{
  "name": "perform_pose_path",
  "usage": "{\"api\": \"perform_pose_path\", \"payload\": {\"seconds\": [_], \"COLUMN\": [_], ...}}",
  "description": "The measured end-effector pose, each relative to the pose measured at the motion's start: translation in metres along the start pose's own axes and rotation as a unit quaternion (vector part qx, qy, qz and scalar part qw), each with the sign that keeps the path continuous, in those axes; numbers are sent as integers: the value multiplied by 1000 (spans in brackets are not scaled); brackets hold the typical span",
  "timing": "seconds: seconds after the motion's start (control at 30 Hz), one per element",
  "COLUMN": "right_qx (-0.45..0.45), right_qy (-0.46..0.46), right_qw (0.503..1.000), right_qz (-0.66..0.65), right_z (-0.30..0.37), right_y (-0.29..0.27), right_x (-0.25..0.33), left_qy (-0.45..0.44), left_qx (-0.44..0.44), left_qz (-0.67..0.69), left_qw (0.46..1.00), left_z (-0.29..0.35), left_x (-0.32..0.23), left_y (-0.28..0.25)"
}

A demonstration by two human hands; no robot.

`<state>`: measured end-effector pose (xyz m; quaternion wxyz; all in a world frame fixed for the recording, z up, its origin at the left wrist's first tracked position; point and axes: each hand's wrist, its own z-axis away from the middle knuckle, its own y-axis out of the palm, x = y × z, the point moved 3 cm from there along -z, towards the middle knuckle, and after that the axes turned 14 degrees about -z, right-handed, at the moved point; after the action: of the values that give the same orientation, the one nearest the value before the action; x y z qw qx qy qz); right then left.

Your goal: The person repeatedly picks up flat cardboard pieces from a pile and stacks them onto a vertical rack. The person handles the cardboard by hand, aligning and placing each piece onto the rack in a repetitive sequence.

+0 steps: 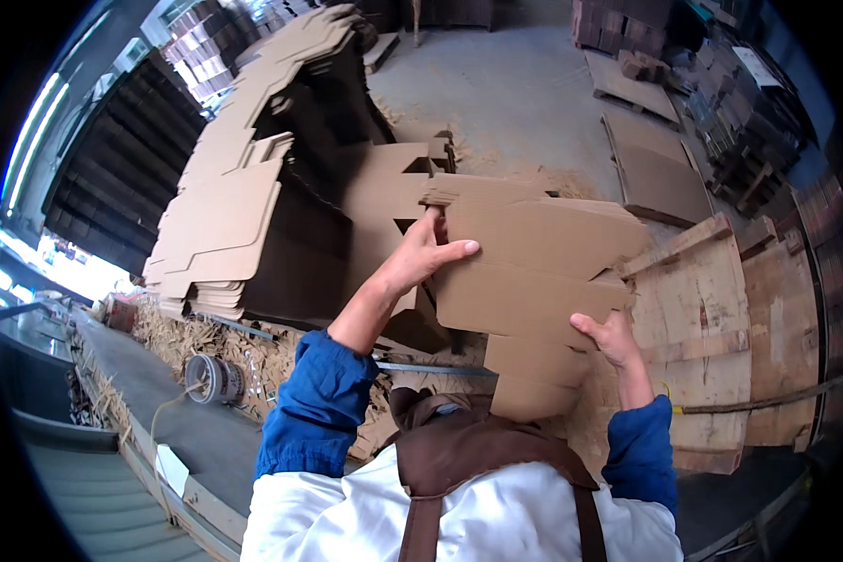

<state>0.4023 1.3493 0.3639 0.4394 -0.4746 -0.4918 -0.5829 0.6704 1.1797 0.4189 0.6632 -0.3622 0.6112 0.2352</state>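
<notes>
Between my two hands is a small stack of flat, die-cut cardboard blanks (525,258), brown, notched and creased, held tilted in front of my apron. My left hand (420,251) grips the upper left edge, its thumb on the top face and its fingers behind. On the lower right side, my right hand (614,339) presses its thumb over the edge; the other fingers are largely hidden. Just left of the blanks stand tall stacks of similar cardboard blanks (217,220), with more cardboard leaning behind my left wrist.
Wooden pallets (698,337) stand to the right, beside a long stick (768,403). A bucket (217,377) sits at the lower left near cardboard scraps (262,361). Farther off, a cardboard-topped pallet (656,169) lies on the grey floor, with stacked goods along the sides.
</notes>
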Motion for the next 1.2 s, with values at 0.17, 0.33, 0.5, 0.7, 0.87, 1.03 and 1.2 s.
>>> {"api": "perform_pose_path", "payload": {"seconds": [0.17, 0.33, 0.5, 0.7, 0.87, 1.03, 1.2], "right_qx": [-7, -60, -128, -155, -173, -73, 13], "right_qy": [31, -3, -8, -84, -182, -25, 84], "right_qw": [999, 994, 986, 970, 893, 994, 995], "right_qz": [7, 86, 111, 167, 374, 74, -48], "right_z": [2, 15, 33, 19, 3, -16, -5], "right_y": [-11, -12, 6, 22, 37, -38, -106], "right_x": [-8, -8, -9, 10, 18, 13, 4], "left_qy": [-17, -13, 40, 26, -83, -22, -78], "left_qx": [5, 15, -91, -190, -273, -42, 110], "left_qz": [-7, -45, -111, -185, -265, 56, 243], "left_qw": [1000, 999, 989, 964, 921, 997, 961], "left_z": [-19, -26, -20, -33, -44, -60, -59], "left_x": [21, 32, 56, 55, 51, 44, 51], "left_y": [18, 33, 46, 47, 49, 48, 76]}}
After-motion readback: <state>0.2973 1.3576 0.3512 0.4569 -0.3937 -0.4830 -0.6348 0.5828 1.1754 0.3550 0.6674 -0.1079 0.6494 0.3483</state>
